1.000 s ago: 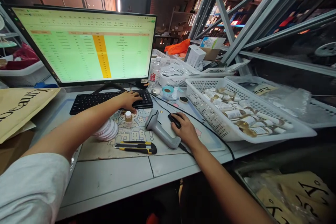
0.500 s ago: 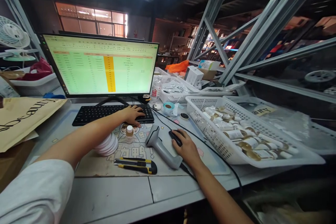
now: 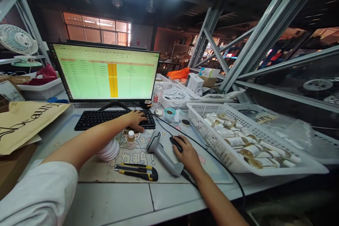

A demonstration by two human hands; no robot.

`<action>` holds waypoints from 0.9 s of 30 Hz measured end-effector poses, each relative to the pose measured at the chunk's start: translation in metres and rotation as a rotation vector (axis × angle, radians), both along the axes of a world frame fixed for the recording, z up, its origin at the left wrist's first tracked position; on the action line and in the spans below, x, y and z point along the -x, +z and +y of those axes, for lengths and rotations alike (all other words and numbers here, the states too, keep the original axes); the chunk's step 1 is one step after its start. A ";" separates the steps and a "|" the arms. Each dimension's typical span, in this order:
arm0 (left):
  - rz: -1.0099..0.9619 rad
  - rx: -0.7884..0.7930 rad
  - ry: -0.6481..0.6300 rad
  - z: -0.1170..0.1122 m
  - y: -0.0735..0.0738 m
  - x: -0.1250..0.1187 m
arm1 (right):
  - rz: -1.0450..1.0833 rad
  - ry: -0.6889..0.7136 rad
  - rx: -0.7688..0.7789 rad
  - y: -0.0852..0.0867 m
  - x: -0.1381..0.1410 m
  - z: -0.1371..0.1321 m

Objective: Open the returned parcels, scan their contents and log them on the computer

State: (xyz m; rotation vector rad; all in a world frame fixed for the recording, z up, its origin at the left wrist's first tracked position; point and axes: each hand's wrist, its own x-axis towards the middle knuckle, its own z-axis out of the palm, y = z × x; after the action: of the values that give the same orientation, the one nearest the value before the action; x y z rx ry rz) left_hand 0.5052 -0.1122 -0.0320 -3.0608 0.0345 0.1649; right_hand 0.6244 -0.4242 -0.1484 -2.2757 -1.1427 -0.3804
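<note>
My left hand (image 3: 136,119) lies on the right end of the black keyboard (image 3: 106,118), fingers spread flat over the keys. My right hand (image 3: 186,153) cups a black mouse (image 3: 176,143) on the printed desk mat (image 3: 137,155). A grey barcode scanner (image 3: 162,153) lies between my hands, just left of the mouse. The monitor (image 3: 107,73) behind the keyboard shows a green spreadsheet with an orange column.
A small bottle (image 3: 130,139) and a stack of white discs (image 3: 108,150) sit by my left forearm, a yellow utility knife (image 3: 137,171) nearer me. A white basket (image 3: 203,120) of small tubes stands at right. A paper bag (image 3: 23,122) lies left.
The view has tilted upward, so the desk sits lower in the picture and the ceiling light shows. Both hands stay on the keyboard and mouse.
</note>
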 end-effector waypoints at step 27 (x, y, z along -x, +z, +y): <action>0.018 -0.010 0.007 0.000 -0.007 -0.018 | -0.017 -0.006 -0.024 -0.001 0.003 0.001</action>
State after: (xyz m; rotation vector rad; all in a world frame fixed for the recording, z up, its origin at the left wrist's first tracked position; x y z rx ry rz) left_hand 0.5232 -0.1123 -0.0391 -3.0498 0.0247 0.1930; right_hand 0.6217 -0.4228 -0.1490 -2.2597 -1.1334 -0.4142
